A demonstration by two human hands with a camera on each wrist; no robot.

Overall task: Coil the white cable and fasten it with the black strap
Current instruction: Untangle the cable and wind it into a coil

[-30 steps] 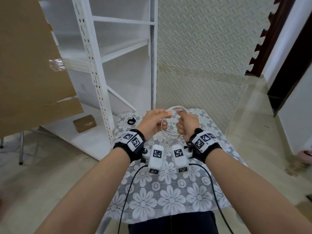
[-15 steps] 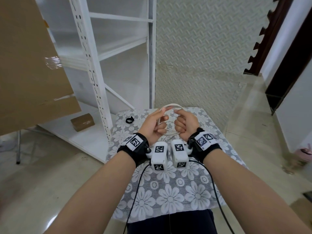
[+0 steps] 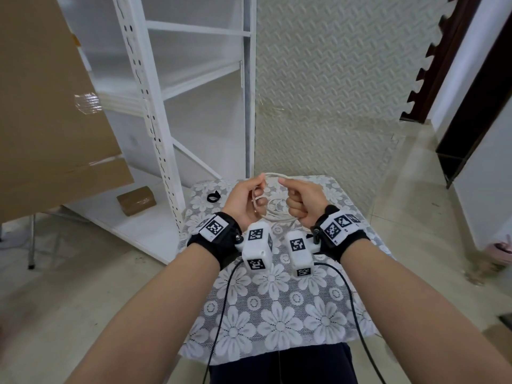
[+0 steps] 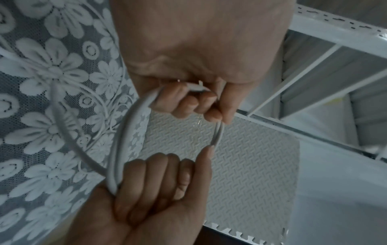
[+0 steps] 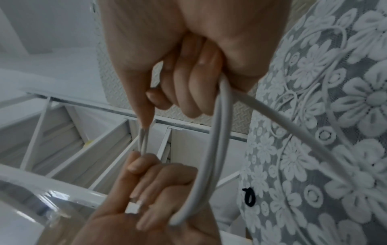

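The white cable (image 3: 270,176) is held as a small loop above the far end of the table, between both hands. My left hand (image 3: 246,200) curls its fingers (image 4: 188,102) round one side of the loop, and the cable's white plug (image 5: 133,207) lies against them. My right hand (image 3: 300,202) grips the other side in a fist (image 5: 188,92), with two strands (image 4: 117,149) running through it. A loose length of cable (image 5: 293,124) trails off onto the cloth. The black strap (image 3: 213,197) lies on the table, left of my left hand (image 5: 157,190), untouched.
The small table wears a grey lace cloth with white flowers (image 3: 277,314). A white metal shelf rack (image 3: 155,134) stands close on the left, with a small cardboard box (image 3: 137,200) on its bottom shelf. A textured foam wall panel (image 3: 332,92) rises behind the table.
Both hands have kept hold of the cable. They have drawn slightly apart, and the loop above them looks smaller and lower than a second ago.
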